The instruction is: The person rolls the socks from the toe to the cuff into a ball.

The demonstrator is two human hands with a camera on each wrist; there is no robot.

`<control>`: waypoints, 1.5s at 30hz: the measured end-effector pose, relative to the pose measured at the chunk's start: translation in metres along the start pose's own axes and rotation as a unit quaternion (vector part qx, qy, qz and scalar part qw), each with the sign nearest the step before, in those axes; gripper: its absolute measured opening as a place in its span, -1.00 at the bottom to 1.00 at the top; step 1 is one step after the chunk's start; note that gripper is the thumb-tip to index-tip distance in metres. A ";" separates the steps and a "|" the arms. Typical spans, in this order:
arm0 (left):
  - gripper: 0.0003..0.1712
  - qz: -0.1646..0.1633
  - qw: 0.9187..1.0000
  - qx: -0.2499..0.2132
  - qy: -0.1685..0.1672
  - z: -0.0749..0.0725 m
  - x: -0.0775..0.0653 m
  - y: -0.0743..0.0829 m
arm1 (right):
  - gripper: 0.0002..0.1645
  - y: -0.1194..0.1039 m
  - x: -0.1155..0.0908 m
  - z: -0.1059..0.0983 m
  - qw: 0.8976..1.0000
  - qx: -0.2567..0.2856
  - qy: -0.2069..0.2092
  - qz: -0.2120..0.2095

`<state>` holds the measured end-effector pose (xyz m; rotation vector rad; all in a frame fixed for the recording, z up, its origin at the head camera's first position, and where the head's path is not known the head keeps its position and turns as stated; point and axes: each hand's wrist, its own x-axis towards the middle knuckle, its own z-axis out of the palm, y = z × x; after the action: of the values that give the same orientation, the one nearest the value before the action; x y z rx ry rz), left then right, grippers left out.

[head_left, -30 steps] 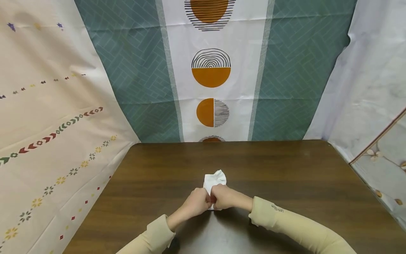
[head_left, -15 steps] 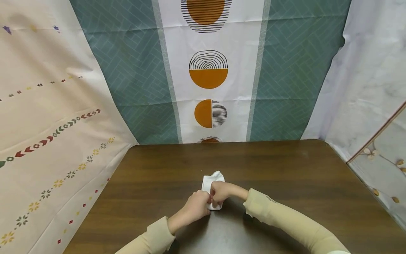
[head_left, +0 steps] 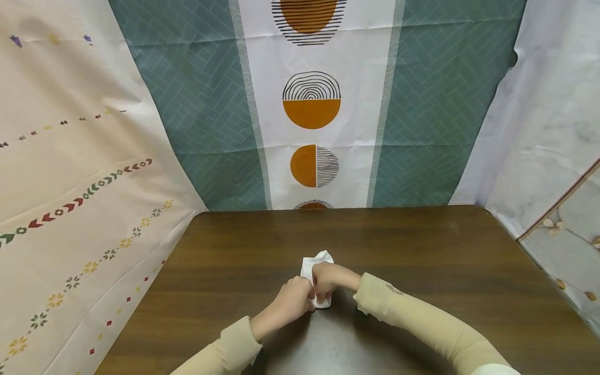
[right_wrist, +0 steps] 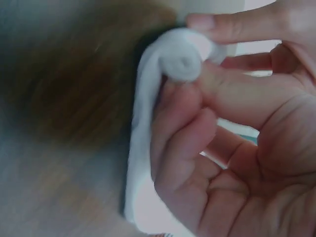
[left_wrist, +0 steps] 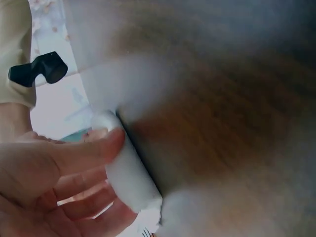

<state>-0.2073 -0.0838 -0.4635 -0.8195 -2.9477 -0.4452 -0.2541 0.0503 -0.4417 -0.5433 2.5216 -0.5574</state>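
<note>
Right wrist view, and it's all down to fingertips: the right hand [head_left: 326, 279] pinches the roll [right_wrist: 183, 64] at one end of the white cloth [right_wrist: 143, 128], and the left hand [head_left: 292, 299] has it too, thumb on one side, fingers on the other. Trouble here would likely come from uneven tension: pull harder with one hand and the coil could slip out sideways into a cone; slacken that pinch and it may spring loose. The flat stretch might also skid on the smooth brown table [head_left: 234, 250] and skew the turn. And the look of it: plain white, seemingly soft and thick, a neat spiral at the roll's end, the far edge uneven, lying near the table's middle, partly beneath the right hand.
</note>
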 end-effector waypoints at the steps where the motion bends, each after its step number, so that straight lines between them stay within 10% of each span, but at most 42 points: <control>1: -0.81 0.001 1.000 -0.008 -0.004 0.000 0.001 0.000 | -0.74 0.002 -0.001 0.000 1.000 -0.006 0.005 -0.003; 8: -0.82 -0.007 0.998 -0.052 -0.035 0.003 0.005 -0.006 | -0.74 0.014 -0.014 0.008 0.992 -0.043 0.065 -0.103; 16: -0.79 -0.036 0.992 -0.113 -0.035 0.002 0.011 -0.014 | -0.74 0.018 -0.027 0.013 0.956 -0.145 0.126 -0.221; 22: -0.79 -0.058 0.987 -0.140 -0.048 0.000 0.014 -0.018 | -0.56 0.014 -0.034 0.009 0.934 -0.243 0.086 -0.247; 34: -0.89 -0.077 0.974 -0.176 -0.123 -0.003 0.024 -0.027 | -0.69 0.019 -0.028 0.017 0.892 -0.324 0.131 -0.288; 45: -0.87 -0.014 0.977 -0.159 -0.142 -0.011 0.028 -0.029 | -0.75 0.016 -0.022 0.017 0.846 -0.382 0.171 -0.330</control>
<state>-0.2463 -0.0964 -0.4572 -0.9423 -3.1997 -0.8900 -0.2312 0.0691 -0.4541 -1.7830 2.7976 0.2144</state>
